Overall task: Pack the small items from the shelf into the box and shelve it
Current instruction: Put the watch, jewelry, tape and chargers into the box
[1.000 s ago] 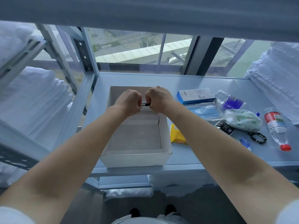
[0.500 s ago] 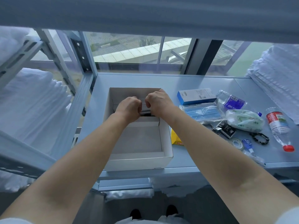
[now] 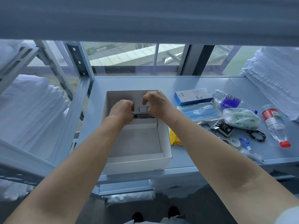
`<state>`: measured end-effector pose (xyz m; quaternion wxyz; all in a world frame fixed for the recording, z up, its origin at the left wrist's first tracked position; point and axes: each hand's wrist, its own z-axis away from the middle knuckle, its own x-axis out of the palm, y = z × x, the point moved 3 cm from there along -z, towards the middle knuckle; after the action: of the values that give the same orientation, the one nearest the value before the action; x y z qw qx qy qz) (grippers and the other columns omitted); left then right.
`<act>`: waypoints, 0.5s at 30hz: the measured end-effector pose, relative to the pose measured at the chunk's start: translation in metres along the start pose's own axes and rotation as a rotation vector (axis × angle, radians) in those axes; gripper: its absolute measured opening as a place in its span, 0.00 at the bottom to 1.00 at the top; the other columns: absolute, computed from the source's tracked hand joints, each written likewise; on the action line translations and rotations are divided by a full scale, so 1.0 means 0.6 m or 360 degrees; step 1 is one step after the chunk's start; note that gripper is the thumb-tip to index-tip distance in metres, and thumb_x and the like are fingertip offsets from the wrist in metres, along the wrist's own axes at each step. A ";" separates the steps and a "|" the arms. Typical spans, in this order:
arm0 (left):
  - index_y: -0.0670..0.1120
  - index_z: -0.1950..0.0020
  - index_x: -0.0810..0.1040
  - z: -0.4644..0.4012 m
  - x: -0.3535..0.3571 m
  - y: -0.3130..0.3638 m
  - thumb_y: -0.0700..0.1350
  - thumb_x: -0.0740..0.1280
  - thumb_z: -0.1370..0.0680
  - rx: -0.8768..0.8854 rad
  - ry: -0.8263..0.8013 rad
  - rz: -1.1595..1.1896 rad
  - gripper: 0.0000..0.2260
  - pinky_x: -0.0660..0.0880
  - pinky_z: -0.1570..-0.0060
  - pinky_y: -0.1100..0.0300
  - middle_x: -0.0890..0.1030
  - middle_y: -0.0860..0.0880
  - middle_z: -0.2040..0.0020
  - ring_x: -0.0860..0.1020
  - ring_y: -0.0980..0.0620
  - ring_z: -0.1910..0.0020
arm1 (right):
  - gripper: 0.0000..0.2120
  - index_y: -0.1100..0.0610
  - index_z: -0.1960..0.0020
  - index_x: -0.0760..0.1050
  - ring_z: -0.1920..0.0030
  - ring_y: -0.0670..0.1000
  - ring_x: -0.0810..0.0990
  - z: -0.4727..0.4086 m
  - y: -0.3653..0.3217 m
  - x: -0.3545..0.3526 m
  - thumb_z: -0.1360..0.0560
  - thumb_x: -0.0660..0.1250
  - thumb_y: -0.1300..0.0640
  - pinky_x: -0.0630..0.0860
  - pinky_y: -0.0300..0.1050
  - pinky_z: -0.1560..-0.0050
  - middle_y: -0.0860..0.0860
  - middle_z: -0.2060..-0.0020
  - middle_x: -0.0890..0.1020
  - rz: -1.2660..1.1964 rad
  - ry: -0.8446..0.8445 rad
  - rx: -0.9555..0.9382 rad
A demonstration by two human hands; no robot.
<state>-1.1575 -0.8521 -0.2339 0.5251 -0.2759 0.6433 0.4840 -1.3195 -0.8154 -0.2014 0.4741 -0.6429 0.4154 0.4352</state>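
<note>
An open white cardboard box [image 3: 137,165] stands at the front left of the grey shelf [image 3: 161,83]. Both my hands are inside its far end. A small dark slim item [image 3: 143,116] lies low against the box's back wall. My left hand [image 3: 122,110] has its fingers curled round the item's left end. My right hand [image 3: 157,104] hovers just above the right end with loosely curled fingers, holding nothing that I can see. To the right of the box lie a blue carton [image 3: 193,96], a pack of blue masks [image 3: 199,112] and a green tissue pack [image 3: 241,118].
Also on the shelf: a yellow packet [image 3: 174,138] against the box, a metal chain [image 3: 207,126], a black packet [image 3: 224,127], a tape roll [image 3: 234,141], a bead bracelet [image 3: 257,135], and a lying water bottle [image 3: 273,123]. White linens [image 3: 275,88] fill the right; an upper shelf hangs overhead.
Both hands have gone down from above the box into its far end with the dark item. The right hand's fingers have lifted off it.
</note>
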 end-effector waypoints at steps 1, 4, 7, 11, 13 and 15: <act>0.45 0.45 0.83 0.000 -0.005 0.004 0.38 0.70 0.25 0.0045 0.0047 0.0008 0.10 0.78 0.46 0.51 0.82 0.45 0.45 0.79 0.43 0.46 | 0.10 0.57 0.49 0.84 0.50 0.55 0.80 0.004 0.001 -0.007 0.28 0.71 0.66 0.75 0.48 0.43 0.51 0.52 0.84 -0.0064 0.0080 -0.0024; 0.43 0.45 0.84 0.005 -0.027 0.019 0.39 0.71 0.25 0.0206 0.0215 0.0063 0.09 0.79 0.46 0.50 0.82 0.45 0.47 0.81 0.43 0.48 | 0.07 0.59 0.50 0.84 0.51 0.54 0.81 0.026 0.013 -0.030 0.28 0.74 0.62 0.78 0.51 0.46 0.54 0.52 0.84 -0.0240 0.0308 -0.0042; 0.43 0.47 0.85 0.013 -0.053 0.041 0.38 0.71 0.25 0.0346 0.0382 0.0095 0.08 0.80 0.47 0.50 0.84 0.44 0.49 0.82 0.43 0.50 | 0.07 0.58 0.51 0.84 0.49 0.54 0.81 0.060 0.042 -0.053 0.29 0.74 0.61 0.78 0.50 0.45 0.52 0.51 0.84 -0.0347 0.0484 0.0050; 0.42 0.48 0.86 0.028 -0.067 0.100 0.37 0.73 0.25 0.0516 0.0561 0.0203 0.07 0.81 0.52 0.51 0.84 0.45 0.53 0.82 0.45 0.55 | 0.07 0.56 0.51 0.84 0.47 0.52 0.82 0.121 0.081 -0.070 0.29 0.73 0.62 0.77 0.49 0.43 0.50 0.49 0.85 -0.0397 0.0602 0.0106; 0.42 0.49 0.85 0.031 -0.065 0.147 0.37 0.74 0.25 0.0628 0.0583 0.0238 0.07 0.80 0.55 0.54 0.84 0.45 0.54 0.82 0.47 0.57 | 0.08 0.56 0.50 0.84 0.46 0.52 0.82 0.147 0.104 -0.077 0.29 0.73 0.62 0.77 0.50 0.42 0.50 0.49 0.85 -0.0389 0.0603 0.0129; 0.43 0.49 0.85 0.031 -0.057 0.201 0.37 0.75 0.26 0.0735 0.0571 0.0262 0.06 0.77 0.57 0.59 0.84 0.46 0.54 0.81 0.49 0.58 | 0.09 0.57 0.49 0.84 0.46 0.52 0.82 0.171 0.132 -0.086 0.29 0.74 0.62 0.78 0.50 0.42 0.51 0.48 0.85 -0.0374 0.0609 0.0176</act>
<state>-1.2441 -0.7947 -0.1610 0.4110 -0.1774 0.8390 0.3093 -1.4255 -0.7260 -0.1896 0.4686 -0.7308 0.4430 0.2238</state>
